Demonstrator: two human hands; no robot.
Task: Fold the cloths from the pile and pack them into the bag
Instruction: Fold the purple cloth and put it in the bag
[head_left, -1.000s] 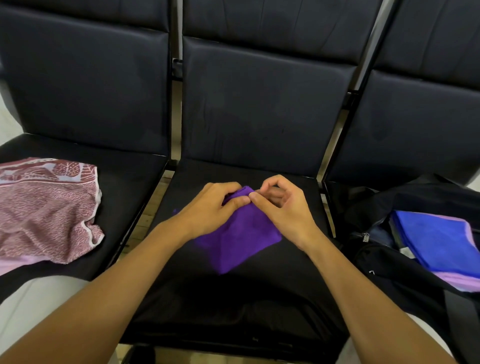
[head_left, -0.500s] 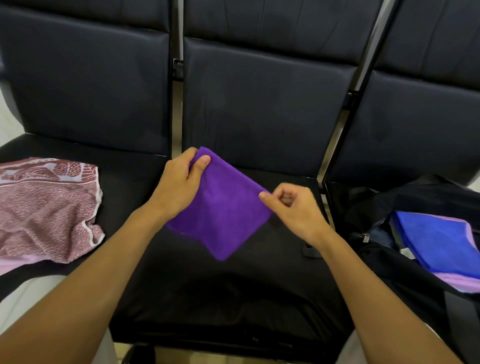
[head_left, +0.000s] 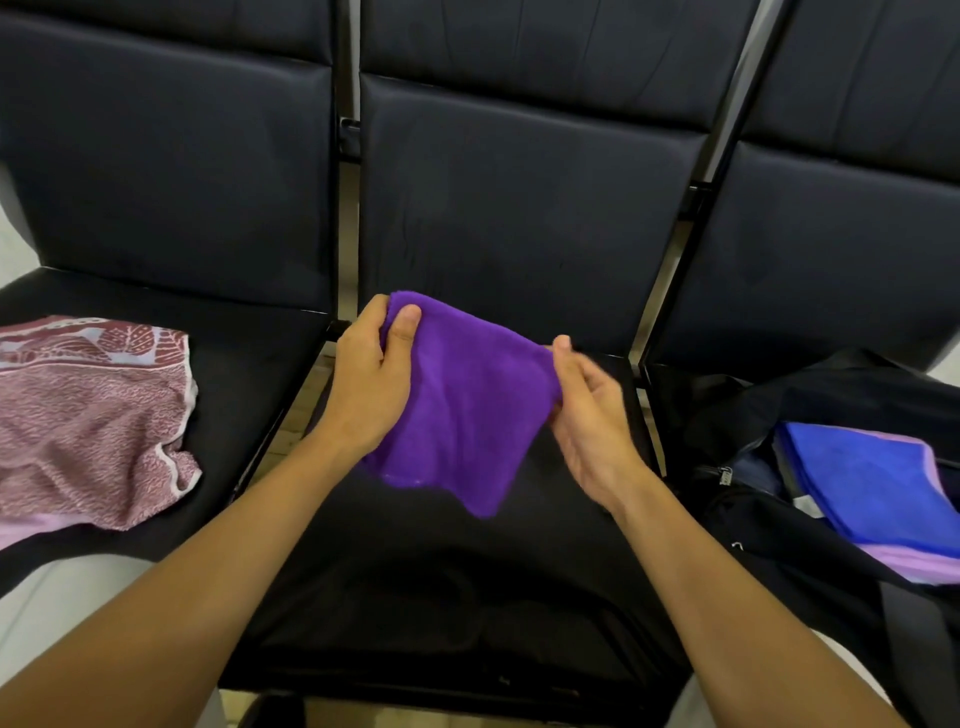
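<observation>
**Currently: folded purple cloth held in the air over middle seat**

Both hands up above the black padded middle seat (head_left: 447, 587). Left hand (head_left: 371, 387) pinches the far-left corner of the folded purple terry cloth (head_left: 467, 410), thumb on top, fingers curled behind. Right hand (head_left: 589, 415) grips the cloth's right edge, fingers closed on it, thumb pointing up. Cloth hangs diamond-wise between them, low corner clear of the seat.

Left seat: crumpled maroon-and-white patterned cloth (head_left: 88, 421) on top of a pale lilac cloth (head_left: 26, 525), the remaining pile. Right seat: open black fabric bag (head_left: 779, 545), with a folded blue cloth (head_left: 872, 478) lying on a folded lilac cloth (head_left: 914, 564) inside.
</observation>
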